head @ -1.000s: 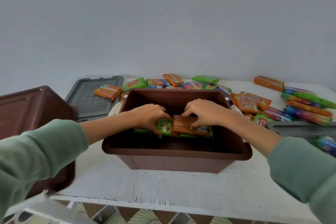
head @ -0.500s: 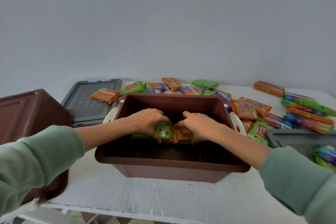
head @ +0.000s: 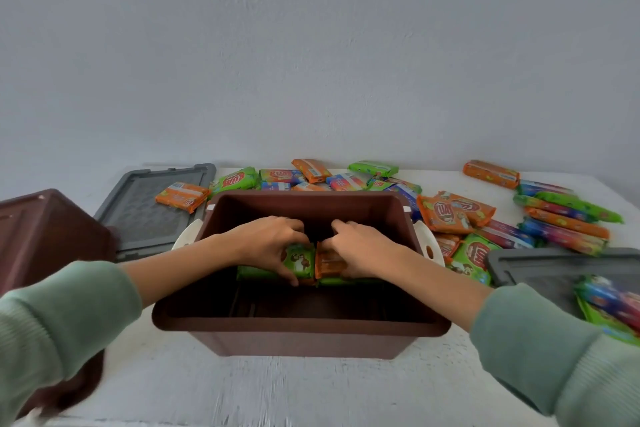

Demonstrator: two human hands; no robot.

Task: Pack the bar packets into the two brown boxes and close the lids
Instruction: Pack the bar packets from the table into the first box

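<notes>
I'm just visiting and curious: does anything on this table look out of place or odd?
One thing: an orange packet lies on the grey lid at the left, and more packets sit on the other grey lid. They must come off before closing.

Plain grey-white wall [head: 311,45] behind; white painted table [head: 294,388], soft light.

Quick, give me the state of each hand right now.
Left hand: closed on the green packet inside the brown box.
Right hand: closed on the orange packet in the same box.
</notes>
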